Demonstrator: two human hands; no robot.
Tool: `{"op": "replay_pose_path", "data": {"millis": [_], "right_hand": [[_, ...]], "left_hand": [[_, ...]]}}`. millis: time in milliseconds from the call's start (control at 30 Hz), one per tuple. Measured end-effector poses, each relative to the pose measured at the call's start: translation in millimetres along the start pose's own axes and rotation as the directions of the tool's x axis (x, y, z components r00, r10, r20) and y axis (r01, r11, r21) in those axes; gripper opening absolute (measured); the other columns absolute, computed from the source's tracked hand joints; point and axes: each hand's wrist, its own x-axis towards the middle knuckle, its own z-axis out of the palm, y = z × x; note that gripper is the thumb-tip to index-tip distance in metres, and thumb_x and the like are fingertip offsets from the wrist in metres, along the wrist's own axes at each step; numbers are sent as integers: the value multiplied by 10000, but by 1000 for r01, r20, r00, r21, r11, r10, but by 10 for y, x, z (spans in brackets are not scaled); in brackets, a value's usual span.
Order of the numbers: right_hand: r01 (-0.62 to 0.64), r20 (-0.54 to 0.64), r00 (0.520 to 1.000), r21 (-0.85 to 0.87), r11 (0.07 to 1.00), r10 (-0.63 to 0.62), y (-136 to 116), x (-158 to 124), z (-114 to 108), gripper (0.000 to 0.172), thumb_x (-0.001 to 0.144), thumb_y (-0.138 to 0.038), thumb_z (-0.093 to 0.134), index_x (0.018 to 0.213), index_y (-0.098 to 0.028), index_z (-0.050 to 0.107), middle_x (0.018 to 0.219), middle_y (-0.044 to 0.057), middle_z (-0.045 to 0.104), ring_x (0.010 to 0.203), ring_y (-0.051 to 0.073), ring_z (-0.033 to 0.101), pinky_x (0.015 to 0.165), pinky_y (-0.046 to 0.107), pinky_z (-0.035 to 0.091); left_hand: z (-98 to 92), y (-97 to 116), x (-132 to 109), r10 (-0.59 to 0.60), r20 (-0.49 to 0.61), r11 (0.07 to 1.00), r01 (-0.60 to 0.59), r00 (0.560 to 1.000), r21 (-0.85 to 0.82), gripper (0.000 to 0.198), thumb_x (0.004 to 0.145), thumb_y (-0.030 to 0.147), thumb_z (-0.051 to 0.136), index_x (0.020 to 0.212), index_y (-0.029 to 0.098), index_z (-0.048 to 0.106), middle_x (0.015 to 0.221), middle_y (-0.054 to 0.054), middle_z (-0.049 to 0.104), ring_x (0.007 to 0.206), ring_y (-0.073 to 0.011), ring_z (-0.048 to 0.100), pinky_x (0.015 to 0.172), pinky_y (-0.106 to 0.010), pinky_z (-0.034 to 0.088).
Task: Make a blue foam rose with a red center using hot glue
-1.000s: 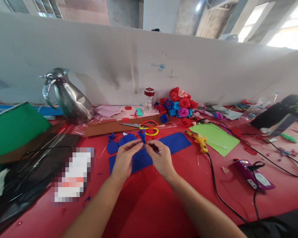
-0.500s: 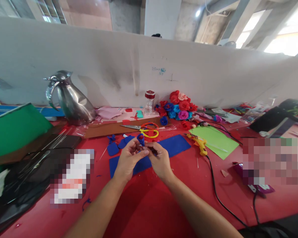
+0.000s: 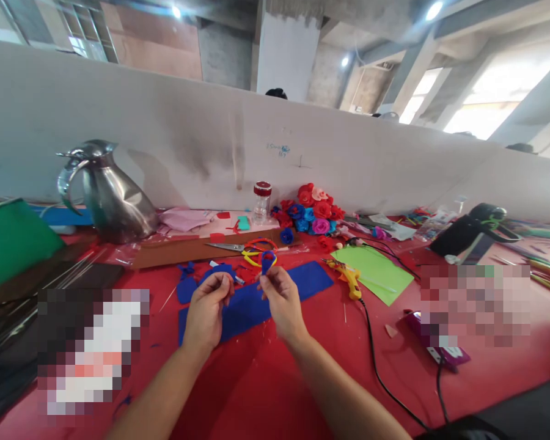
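My right hand (image 3: 280,302) pinches a small rolled blue foam piece (image 3: 267,261) and holds it up above a long blue foam strip (image 3: 256,299) on the red table. My left hand (image 3: 208,308) is just to the left, apart from the roll, its fingers curled in with nothing clearly shown in them. Small blue cut-outs (image 3: 186,287) lie beyond my left hand. Scissors with yellow and red handles (image 3: 252,249) lie behind the roll.
A steel jug (image 3: 107,198) stands at the back left. A heap of foam roses (image 3: 312,211) and a small jar (image 3: 261,201) sit by the white partition. A yellow glue gun (image 3: 346,276) lies by a green sheet (image 3: 373,272), its black cable (image 3: 380,379) trailing toward me.
My hands have parted. The blue roll was between both hands before and is now in the right hand alone. The view has tilted up and swung a little to the right.
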Motion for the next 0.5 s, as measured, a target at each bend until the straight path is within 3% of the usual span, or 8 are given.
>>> {"op": "replay_pose_path", "data": {"millis": [133, 200, 300, 367, 500], "right_hand": [[-41, -133, 989, 149, 988, 61, -78, 99, -114, 227, 678, -377, 675, 751, -212, 538, 601, -59, 495, 531, 92, 418, 496, 216, 333], [-75, -142, 985, 186, 980, 102, -108, 133, -154, 246, 642, -376, 698, 729, -210, 538, 585, -65, 484, 531, 88, 406, 500, 215, 322], [-166, -78, 981, 154, 974, 179, -106, 127, -150, 242, 607, -362, 715, 700, -203, 559, 574, -65, 480, 523, 85, 381, 502, 222, 305], [-218, -3, 976, 112, 970, 219, -83, 89, -112, 224, 602, -352, 718, 694, -200, 582, 579, -60, 490, 528, 88, 379, 508, 230, 303], [-223, 112, 971, 95, 970, 213, -45, 2, -31, 166, 611, -310, 723, 691, -204, 624, 625, -46, 539, 580, 99, 414, 559, 243, 323]], "left_hand": [[10, 29, -47, 67, -12, 991, -65, 998, 119, 374, 720, 397, 654, 473, 186, 468, 445, 47, 407, 461, -87, 341, 468, -235, 252], [19, 22, -59, 71, -18, 979, -66, 997, 195, 401, 760, 423, 601, 462, 190, 468, 440, 39, 413, 450, -92, 345, 468, -241, 267], [35, 5, -64, 85, 28, 959, -89, 996, 269, 181, 719, 359, 646, 679, 183, 638, 588, 18, 574, 548, -118, 474, 542, -242, 365], [40, -2, -65, 99, 81, 945, -120, 992, 303, 204, 683, 307, 680, 850, 191, 691, 779, -14, 672, 706, -151, 570, 665, -266, 431], [40, -8, -73, 58, 169, 931, -114, 984, 346, 199, 677, 339, 705, 823, 205, 728, 870, -42, 714, 846, -201, 615, 806, -323, 450]]}}
